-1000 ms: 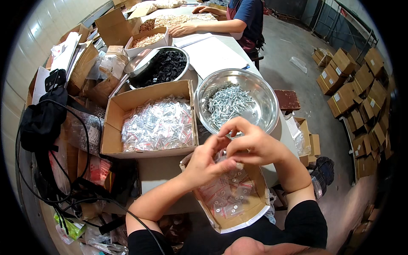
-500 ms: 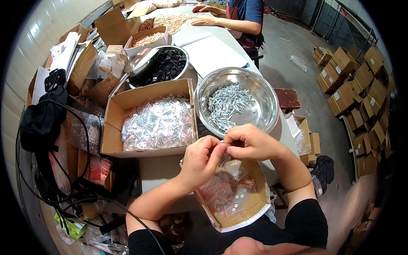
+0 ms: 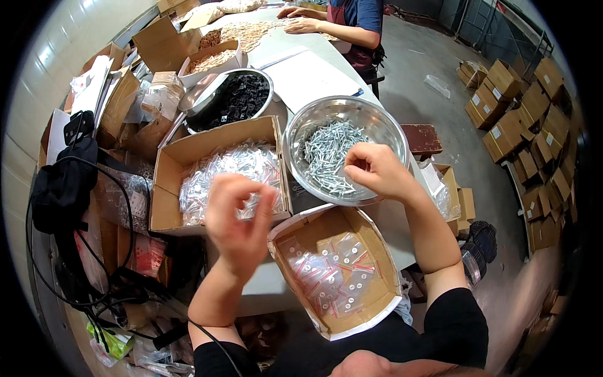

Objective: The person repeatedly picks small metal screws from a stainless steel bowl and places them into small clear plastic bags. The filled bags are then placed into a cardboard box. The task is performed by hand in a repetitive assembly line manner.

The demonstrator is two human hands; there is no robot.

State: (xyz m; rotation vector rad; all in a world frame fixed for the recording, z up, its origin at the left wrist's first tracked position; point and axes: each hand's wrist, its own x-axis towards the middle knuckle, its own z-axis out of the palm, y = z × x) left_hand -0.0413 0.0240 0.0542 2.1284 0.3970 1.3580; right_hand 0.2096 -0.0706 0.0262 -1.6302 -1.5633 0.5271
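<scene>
My left hand (image 3: 237, 223) is raised over the near right part of a cardboard box (image 3: 173, 154) holding many small clear bags (image 3: 217, 169) of metal pieces. Motion blurs its fingers, and no held thing can be made out. My right hand (image 3: 380, 171) is over the near right side of a steel bowl (image 3: 392, 135), its fingers curled in a pinch beside loose silver screws (image 3: 330, 151). Whatever that pinch holds is hidden. Between my forearms lies a shallow cardboard tray (image 3: 367, 311) with red-striped zip bags (image 3: 326, 276), several showing small round white pieces.
Behind the box stands a metal basin (image 3: 271, 94) of black parts. Papers (image 3: 314, 78) lie on the table (image 3: 352, 60), where a co-worker's hands (image 3: 303, 24) rest near small tan pieces (image 3: 248, 32). Black cables (image 3: 129, 207) hang at left; cartons (image 3: 502, 135) are stacked at right.
My hands were together above the tray and have parted. The left moved left over the box, the right up and right to the bowl. More of the tray's bags now show.
</scene>
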